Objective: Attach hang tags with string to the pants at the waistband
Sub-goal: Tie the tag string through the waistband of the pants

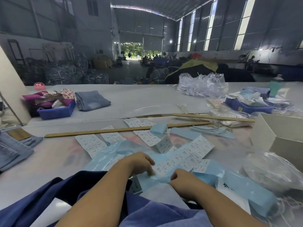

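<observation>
Both hands work at the near edge of the table over a strip of white printed labels on light-blue backing paper. My left hand has curled fingers that pinch the strip's near end. My right hand is curled and grips the blue backing just to the right. Dark blue pants lie across the near edge under my forearms. More label sheets are spread in front of the hands. A white hang tag with dark print lies to the right.
Two wooden rulers lie across the table's middle. Folded jeans and a blue bin sit far left, a jeans stack at the left edge. A white box, plastic bags and another blue tray crowd the right.
</observation>
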Action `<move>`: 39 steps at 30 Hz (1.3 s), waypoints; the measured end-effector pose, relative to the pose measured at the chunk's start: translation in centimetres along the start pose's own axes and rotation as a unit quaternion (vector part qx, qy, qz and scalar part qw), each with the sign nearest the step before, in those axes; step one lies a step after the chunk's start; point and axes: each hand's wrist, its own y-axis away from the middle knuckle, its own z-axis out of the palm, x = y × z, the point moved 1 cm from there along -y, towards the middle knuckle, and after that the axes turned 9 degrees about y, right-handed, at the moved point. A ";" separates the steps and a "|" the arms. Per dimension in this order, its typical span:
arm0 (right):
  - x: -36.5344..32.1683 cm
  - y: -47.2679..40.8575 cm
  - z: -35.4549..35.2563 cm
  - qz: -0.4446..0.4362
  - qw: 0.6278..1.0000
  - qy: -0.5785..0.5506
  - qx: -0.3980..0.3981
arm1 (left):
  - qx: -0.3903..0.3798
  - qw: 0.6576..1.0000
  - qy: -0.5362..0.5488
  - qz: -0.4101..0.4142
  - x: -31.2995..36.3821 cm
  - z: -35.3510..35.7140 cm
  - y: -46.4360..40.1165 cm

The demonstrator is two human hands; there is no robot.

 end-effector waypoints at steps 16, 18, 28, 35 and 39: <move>-0.9 -0.2 0.5 -0.067 0.909 -0.411 -0.038 | 0.043 0.895 0.436 0.083 3.3 1.1 0.4; -0.4 -0.5 0.5 -0.053 0.900 -0.432 -0.020 | 0.068 0.916 0.385 0.092 3.3 1.2 0.4; 0.5 -1.4 0.5 -0.028 0.912 -0.408 0.024 | 0.124 0.960 0.223 0.114 2.8 -0.4 0.6; 0.9 -1.1 0.2 0.024 0.894 -0.446 0.037 | -0.022 0.990 -0.041 0.136 2.3 -1.4 1.0; 1.0 -1.1 0.0 0.054 0.890 -0.451 0.038 | 0.033 0.972 -0.088 0.217 3.0 -1.2 1.2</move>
